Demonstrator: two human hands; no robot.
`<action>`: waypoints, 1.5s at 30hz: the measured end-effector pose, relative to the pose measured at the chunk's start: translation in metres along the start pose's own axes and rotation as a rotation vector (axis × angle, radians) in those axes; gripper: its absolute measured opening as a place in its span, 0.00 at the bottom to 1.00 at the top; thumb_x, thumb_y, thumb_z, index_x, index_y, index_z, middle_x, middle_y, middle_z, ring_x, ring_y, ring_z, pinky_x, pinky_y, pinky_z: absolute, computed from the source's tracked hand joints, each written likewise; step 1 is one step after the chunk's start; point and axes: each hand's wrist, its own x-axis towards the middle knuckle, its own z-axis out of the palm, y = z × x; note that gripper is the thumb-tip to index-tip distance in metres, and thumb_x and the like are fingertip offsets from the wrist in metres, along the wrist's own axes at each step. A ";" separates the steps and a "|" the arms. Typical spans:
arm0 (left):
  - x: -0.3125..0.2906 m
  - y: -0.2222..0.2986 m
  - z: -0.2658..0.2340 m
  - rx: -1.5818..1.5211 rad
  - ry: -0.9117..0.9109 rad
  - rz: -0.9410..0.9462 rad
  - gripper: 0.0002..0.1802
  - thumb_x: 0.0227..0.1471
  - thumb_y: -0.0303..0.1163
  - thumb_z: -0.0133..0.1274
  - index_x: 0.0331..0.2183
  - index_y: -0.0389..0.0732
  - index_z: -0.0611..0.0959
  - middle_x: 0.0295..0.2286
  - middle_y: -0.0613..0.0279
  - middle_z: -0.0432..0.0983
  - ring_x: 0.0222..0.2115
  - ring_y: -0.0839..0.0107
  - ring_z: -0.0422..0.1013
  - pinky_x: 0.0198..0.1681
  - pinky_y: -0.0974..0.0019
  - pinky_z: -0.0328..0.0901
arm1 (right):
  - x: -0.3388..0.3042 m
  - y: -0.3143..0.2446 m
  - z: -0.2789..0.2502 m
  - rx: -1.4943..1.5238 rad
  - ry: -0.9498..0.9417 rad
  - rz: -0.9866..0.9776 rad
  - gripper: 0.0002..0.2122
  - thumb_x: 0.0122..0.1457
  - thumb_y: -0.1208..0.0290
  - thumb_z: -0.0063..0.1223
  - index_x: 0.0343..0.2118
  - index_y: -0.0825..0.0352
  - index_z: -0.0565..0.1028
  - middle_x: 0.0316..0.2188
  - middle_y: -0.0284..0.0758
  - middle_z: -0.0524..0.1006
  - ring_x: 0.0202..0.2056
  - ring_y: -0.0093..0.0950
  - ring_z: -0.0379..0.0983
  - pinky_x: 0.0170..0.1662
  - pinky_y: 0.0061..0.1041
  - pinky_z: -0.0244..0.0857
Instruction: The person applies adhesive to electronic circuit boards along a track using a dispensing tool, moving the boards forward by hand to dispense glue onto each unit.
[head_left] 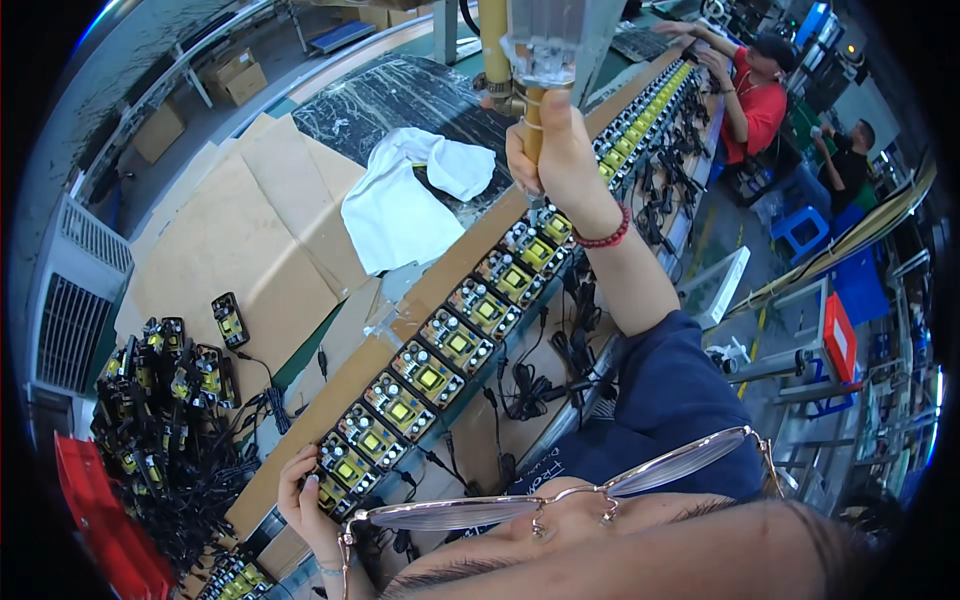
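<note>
My right hand [565, 165] is closed around the amber tube of a dispensing tool [535, 120], which has a clear cylinder at its top. The tool's thin tip points down at a row of open power adapters [457, 340], whose circuit boards have yellow-wrapped transformers. At the near left end of that row, my left hand [308, 505] has its fingers curled against the edge of the last power adapter [335, 495]. What lies under those fingertips is partly hidden. Black cables trail from the adapters toward me.
A heap of cabled adapters [165, 400] lies at left beside a red bin [105, 525]. Cardboard sheets [245, 220] and a white cloth [405, 205] lie beyond the row. Along the line's far end works a person in red [758, 105]; another person in black [850, 160] is behind.
</note>
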 end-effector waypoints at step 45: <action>0.011 0.017 0.043 0.244 -0.028 -0.026 0.09 0.47 0.22 0.46 0.32 0.33 0.78 0.38 0.55 0.74 0.38 0.70 0.68 0.43 0.71 0.61 | -0.046 -0.025 0.003 0.096 -0.139 -0.057 0.37 0.55 0.34 0.29 0.34 0.74 0.70 0.07 0.25 0.58 0.09 0.13 0.54 0.13 0.14 0.49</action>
